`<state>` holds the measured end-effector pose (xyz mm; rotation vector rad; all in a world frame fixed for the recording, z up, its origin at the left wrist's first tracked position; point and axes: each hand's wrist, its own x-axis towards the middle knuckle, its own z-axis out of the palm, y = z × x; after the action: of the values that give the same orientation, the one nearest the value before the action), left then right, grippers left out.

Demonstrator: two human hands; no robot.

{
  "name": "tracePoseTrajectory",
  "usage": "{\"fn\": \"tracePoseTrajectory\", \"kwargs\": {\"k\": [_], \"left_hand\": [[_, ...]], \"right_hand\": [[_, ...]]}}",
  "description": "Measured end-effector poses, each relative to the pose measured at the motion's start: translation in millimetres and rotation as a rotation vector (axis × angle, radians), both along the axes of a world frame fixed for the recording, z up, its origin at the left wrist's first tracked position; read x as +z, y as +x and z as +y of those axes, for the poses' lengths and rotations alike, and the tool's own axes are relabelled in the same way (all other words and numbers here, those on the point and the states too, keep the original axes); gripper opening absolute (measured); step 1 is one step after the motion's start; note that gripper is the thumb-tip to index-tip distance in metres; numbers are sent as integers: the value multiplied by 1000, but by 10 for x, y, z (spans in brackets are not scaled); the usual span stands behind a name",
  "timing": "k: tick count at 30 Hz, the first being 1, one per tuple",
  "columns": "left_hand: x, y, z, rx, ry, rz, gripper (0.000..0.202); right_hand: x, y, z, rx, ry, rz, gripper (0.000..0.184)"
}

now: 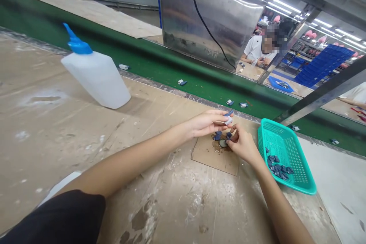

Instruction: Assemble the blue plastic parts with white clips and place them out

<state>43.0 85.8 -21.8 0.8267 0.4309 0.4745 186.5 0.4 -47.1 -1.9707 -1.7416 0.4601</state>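
My left hand [210, 124] is closed on a small white-and-blue plastic part [228, 120], held just above the work surface. Close to it, my right hand [243, 143] has its thumb and forefinger curled in at the rim of a small round dish [223, 143] with pale contents. Whatever those fingertips may hold is too small to make out. Several dark blue pieces [217, 135] lie beside the dish. Dish and pieces rest on a wet-spotted cardboard square [217, 159].
A green basket [307, 175] with dark blue pieces [280, 169] stands at right. A white squeeze bottle [97, 78] with a blue nozzle stands at left. Beyond the table edge, a green conveyor belt [154, 63] carries several white-and-blue parts. A metal post crosses at right; a person sits opposite.
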Motion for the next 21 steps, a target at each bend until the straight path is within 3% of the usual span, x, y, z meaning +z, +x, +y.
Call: {"fn": "tracePoseTrajectory", "kwargs": {"k": [3,5,10,12,21], "left_hand": [[-23,9,-1,11,114,43,11],[-43,15,1,38,235,86,13],[-100,40,-11,8,429,173,16],[-120,54,-28,-44,436,178,17],[-153,77,-84,-41,413,230,20]], "right_hand": [[18,20,7,-9,4,34,22],[72,84,-6,-38,21,171,22],[285,238,-96,-59,108,873,33],[337,230,-129,-48,136,1027,36],[280,113,-127,-116,160,1012,41]]}}
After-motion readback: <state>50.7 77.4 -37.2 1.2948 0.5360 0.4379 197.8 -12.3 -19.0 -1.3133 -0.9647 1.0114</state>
